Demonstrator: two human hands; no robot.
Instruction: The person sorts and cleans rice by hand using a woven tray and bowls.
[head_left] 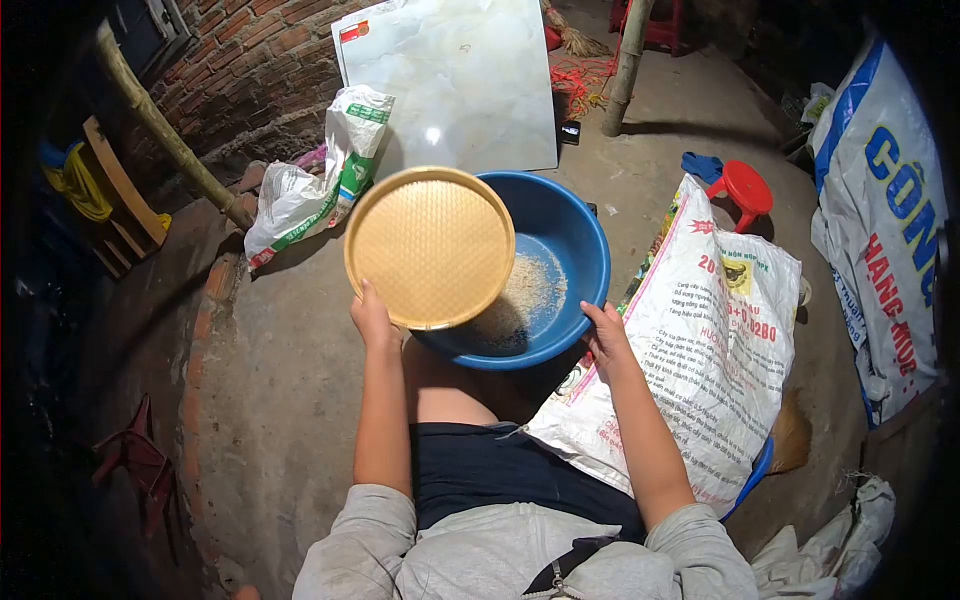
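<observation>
A round gold-coloured tray (pixel 432 250) with a raised rim and a patterned surface is tipped towards me. My left hand (pixel 372 318) is closed on its lower left edge. The tray covers the left part of a large blue basin (pixel 590 235). Pale, flaky grain-like bits (pixel 530 295) lie on the basin's bottom, with a darker patch nearest to me. My right hand (pixel 607 335) grips the basin's right rim, thumb on top and fingers mostly hidden below. Close to that hand lies a printed white sack (pixel 690 360).
A large pale marbled panel (pixel 455 90) stands behind the basin. To its left slumps a white and green sack (pixel 330 190). A red stool (pixel 742 192), a big lettered sack (pixel 880 220) and a bamboo pole (pixel 630 70) are on the right.
</observation>
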